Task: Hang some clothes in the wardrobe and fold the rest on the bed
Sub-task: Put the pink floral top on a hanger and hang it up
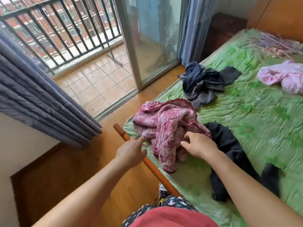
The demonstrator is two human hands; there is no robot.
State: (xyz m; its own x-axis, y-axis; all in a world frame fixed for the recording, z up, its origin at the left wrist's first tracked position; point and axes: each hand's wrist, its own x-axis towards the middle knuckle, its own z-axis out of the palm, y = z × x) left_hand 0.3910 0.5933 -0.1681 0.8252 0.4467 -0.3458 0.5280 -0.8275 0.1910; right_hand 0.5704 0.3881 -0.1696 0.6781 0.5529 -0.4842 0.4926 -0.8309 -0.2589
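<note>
Firstly, bed (246, 112): crumpled green sheet, far end and right side cut off. Pink floral garment (165, 123): heaped on the bed's near left corner. Black garment (229, 141): right of it, partly hidden under the right forearm. Dark grey clothes (201, 82): farther back. Lilac garment (282, 76): far right, cropped. Left hand (131, 151): fingers straight, fingertip at the pink hem. Right hand (198, 145): fingers bent over the pink heap; grasp indiscernible.

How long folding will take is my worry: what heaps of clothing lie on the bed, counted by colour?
Pink rose-patterned quilted garment: 1
Navy-grey heap: 1
Black garment: 1
Pale lilac garment: 1
Mauve fringed cloth: 1
Total: 5, all on the green bed sheet
</note>
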